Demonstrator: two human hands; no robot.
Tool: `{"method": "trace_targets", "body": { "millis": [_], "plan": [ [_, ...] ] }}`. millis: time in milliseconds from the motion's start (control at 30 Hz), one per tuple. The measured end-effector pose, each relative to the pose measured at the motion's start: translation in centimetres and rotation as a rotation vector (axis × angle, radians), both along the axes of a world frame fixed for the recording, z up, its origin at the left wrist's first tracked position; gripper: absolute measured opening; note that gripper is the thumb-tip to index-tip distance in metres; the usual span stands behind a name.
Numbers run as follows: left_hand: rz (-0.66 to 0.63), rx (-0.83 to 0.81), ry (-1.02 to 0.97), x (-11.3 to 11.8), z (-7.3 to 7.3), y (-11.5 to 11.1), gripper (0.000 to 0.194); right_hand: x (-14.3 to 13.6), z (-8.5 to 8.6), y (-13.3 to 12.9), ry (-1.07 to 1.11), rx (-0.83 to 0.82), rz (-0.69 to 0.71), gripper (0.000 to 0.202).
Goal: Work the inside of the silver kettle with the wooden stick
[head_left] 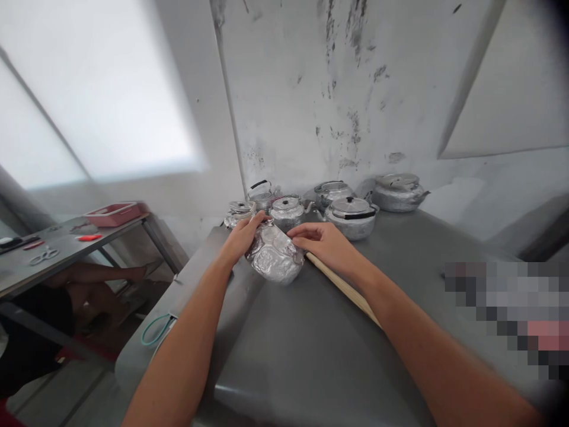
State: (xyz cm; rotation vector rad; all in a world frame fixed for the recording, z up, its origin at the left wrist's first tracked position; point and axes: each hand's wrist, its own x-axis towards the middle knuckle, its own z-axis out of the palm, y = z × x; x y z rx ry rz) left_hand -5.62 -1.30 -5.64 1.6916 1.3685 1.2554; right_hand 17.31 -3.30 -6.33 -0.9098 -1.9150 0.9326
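Note:
A silver kettle [275, 254] with an embossed, shiny body is tilted above the grey table, its textured side facing me. My left hand [243, 237] grips its upper left edge. On the opposite side, my right hand [326, 240] has curled fingers pinched against the kettle's upper right edge. A pale wooden stick [340, 281] lies on the table, partly under my right forearm. Just behind the held kettle stand a small silver kettle [288, 209] and a lidded kettle [352, 222] with a black handle grip.
More silver kettles stand by the wall, including a large one [399, 193] at the back right. A teal cord loop [155, 330] hangs at the left table edge. On the left table [66, 249] are a pink tray [113, 214] and scissors [44, 255]. A person's legs show below.

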Motion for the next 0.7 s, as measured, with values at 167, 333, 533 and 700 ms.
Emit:
{"method": "trace_targets", "body": {
  "millis": [167, 333, 533, 700],
  "plan": [
    [0.017, -0.008, -0.001, -0.2, -0.1, 0.2, 0.066, 0.0, 0.1, 0.1, -0.039, -0.021, -0.031, 0.02],
    [0.058, -0.005, 0.011, -0.5, -0.4, 0.7, 0.066, 0.0, -0.2, 0.3, -0.056, 0.008, -0.065, 0.021],
    [0.117, -0.005, 0.012, -0.8, -0.7, 1.3, 0.066, 0.0, -0.5, 0.6, -0.059, 0.038, -0.067, 0.021],
    [0.121, 0.0, 0.014, -0.8, -0.8, 1.3, 0.065, 0.0, -0.5, 0.8, -0.073, 0.047, -0.066, 0.022]
  ]
}}
